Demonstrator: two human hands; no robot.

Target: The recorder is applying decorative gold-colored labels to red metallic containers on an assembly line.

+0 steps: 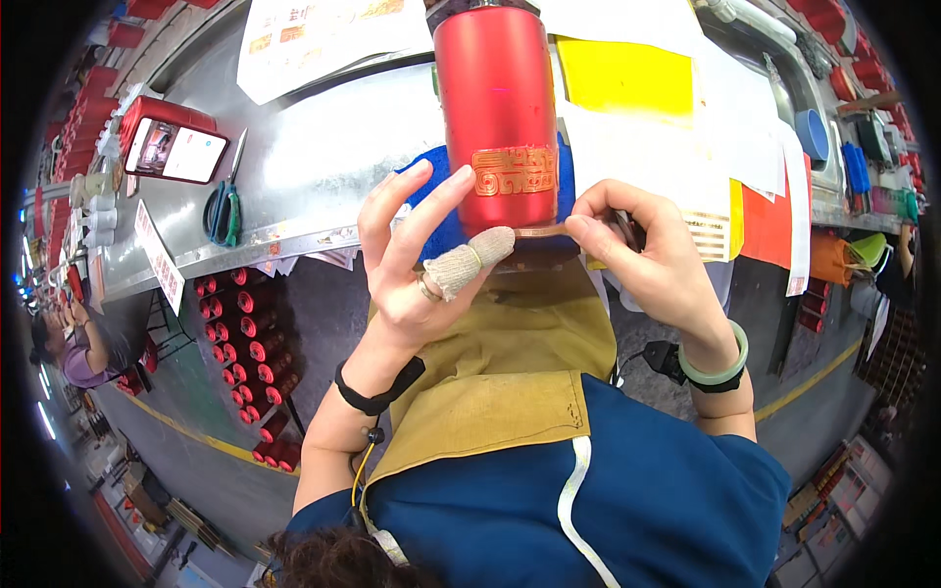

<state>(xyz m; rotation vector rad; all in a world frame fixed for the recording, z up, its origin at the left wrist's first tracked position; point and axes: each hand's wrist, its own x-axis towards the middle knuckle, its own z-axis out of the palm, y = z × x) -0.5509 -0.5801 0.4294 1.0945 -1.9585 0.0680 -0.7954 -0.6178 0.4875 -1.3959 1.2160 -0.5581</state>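
Note:
A shiny red metal canister (493, 88) lies on a blue cloth (439, 211), its near end toward me. A gold patterned label (516, 171) sits on its side. A thin gold strip (540, 232) stretches across the near end between my hands. My left hand (417, 245) has its cloth-covered finger (470, 263) at the strip's left end; two other fingers stand spread beside the canister. The thumb is hidden. My right hand (637, 240) pinches the strip's right end. A dark object (625, 228) shows within its curled fingers; its kind is unclear.
On the metal table (323, 162) lie a phone (174, 150) against a red object, teal-handled scissors (223, 211), printed sheets (333, 39) and a yellow sheet (627, 76). Several red canisters (257, 348) stand below, left. A person (88, 343) is at the far left.

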